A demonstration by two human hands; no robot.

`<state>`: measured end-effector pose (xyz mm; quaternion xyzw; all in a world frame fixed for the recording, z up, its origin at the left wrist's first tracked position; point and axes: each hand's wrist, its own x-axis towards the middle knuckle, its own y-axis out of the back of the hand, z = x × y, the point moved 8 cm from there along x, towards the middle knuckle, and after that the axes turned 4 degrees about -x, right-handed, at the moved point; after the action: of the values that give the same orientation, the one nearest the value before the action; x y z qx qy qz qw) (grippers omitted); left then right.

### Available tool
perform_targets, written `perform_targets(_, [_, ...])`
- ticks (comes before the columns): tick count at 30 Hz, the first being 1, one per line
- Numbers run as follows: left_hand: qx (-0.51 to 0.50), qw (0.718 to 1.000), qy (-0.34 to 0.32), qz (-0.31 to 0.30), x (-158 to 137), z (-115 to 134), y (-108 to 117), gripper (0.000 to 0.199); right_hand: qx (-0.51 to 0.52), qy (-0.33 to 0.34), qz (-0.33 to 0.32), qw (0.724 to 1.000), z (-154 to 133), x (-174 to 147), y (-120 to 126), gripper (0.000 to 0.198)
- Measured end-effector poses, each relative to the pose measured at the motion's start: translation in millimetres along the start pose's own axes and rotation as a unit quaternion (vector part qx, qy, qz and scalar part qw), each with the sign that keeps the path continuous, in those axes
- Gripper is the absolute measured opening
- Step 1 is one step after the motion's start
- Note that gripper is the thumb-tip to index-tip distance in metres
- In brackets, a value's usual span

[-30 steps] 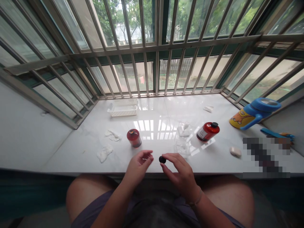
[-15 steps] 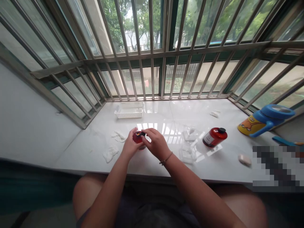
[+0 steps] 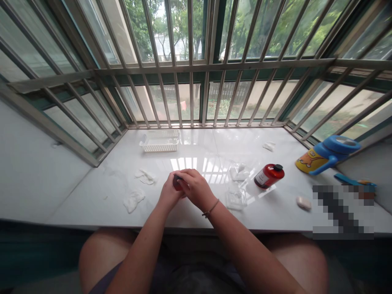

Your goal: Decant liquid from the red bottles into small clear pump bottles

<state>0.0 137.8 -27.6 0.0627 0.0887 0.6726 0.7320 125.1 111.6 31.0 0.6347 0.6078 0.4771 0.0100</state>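
small red bottle: standing on the white counter, between the two hands, its body being mostly covered by fingers
black cap: sitting at the bottle's top, partly being hidden by the right fingers
left hand: wrapping around the small bottle's side, holding it
right hand: bending its fingers over the bottle's top, touching there; whether they are gripping the cap, cannot tell
bracelet: circling the right wrist
large red bottle: standing to the right, wearing a black cap and a pale label
clear plastic boxes: two, lying between the right hand and the large bottle
crumpled white tissues: two lying left of the hands, a third lying at the far right
white basket: resting near the window bars
blue-and-yellow cup: standing at the right
beige object: lying right of the large bottle
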Motion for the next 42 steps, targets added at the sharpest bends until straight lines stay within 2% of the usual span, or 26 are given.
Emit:
perform_targets(8, [-0.036, 0.997, 0.002, -0.069, -10, -5, -13, 0.071, -0.068, 0.05, -0.086, 0.993, -5, -5, 6, 0.032])
perform_targets(14, [0.019, 0.998, -0.031, -0.044, -15, -7, -13, 0.071, -0.089, -0.035, -0.041, 0.995, -11, -22, 21, 0.029])
perform_targets(18, [-0.02, 0.998, -0.042, -0.045, -15, -8, -16, 0.066, -0.023, -0.086, 0.031, 0.996, -14, -38, 32, 0.027])
perform_targets(20, [-0.023, 0.998, -0.046, -0.045, -15, -9, -16, 0.066, 0.03, -0.108, 0.047, 0.993, -14, -43, 34, 0.037])
perform_targets(23, [-0.017, 0.998, -0.052, -0.043, -15, -9, -15, 0.065, 0.097, -0.119, 0.011, 0.988, -13, -45, 26, 0.055])
perform_targets(25, [-0.033, 0.997, -0.046, -0.051, -16, -9, -16, 0.065, 0.107, -0.138, 0.012, 0.985, -8, -47, 26, 0.051])
perform_targets(28, [-0.044, 0.997, -0.04, -0.058, -17, -9, -17, 0.068, 0.092, -0.179, 0.051, 0.978, 3, -52, 31, 0.036])
perform_targets(30, [-0.04, 0.997, -0.04, -0.057, -17, -8, -18, 0.068, 0.091, -0.181, 0.06, 0.977, 3, -53, 32, 0.038])
perform_targets(34, [-0.039, 0.997, -0.043, -0.047, -17, -9, -16, 0.067, 0.127, -0.157, 0.023, 0.979, -5, -53, 24, 0.056])
perform_targets(39, [-0.075, 0.994, -0.036, -0.064, -17, -11, -19, 0.07, 0.135, -0.206, 0.049, 0.968, -1, -60, 23, 0.04])
perform_targets(42, [-0.056, 0.996, -0.046, -0.057, -17, -10, -17, 0.069, 0.129, -0.188, 0.054, 0.972, -6, -60, 20, 0.049])
